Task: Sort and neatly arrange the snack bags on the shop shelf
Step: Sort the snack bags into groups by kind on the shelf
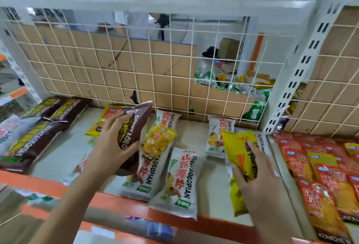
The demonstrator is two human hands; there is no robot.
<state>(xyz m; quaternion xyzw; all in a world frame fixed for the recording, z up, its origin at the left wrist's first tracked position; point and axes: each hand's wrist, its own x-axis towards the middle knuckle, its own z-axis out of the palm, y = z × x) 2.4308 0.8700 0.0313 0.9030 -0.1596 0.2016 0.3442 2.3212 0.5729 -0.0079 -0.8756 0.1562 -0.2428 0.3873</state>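
Left grip (110, 142) curled round a brown snack bag (137, 123), held up at frame centre. Right grip (258, 183) pinches a yellow bag (238, 152), lower right. I see white bags (174, 179) flat on the shelf (62, 146) between them.

A brown bag (136, 125) and yellow bag (237, 148) are held aloft; white bags (178, 177) (askew) lie on the shelf (211, 181).

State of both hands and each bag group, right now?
left hand, grips brown bag, raised above the shelf
right hand, grips yellow bag
white bags, lying flat, scattered
small yellow pack, resting on a white bag
dark bags, lying grouped at left
orange packs, overlapping at right
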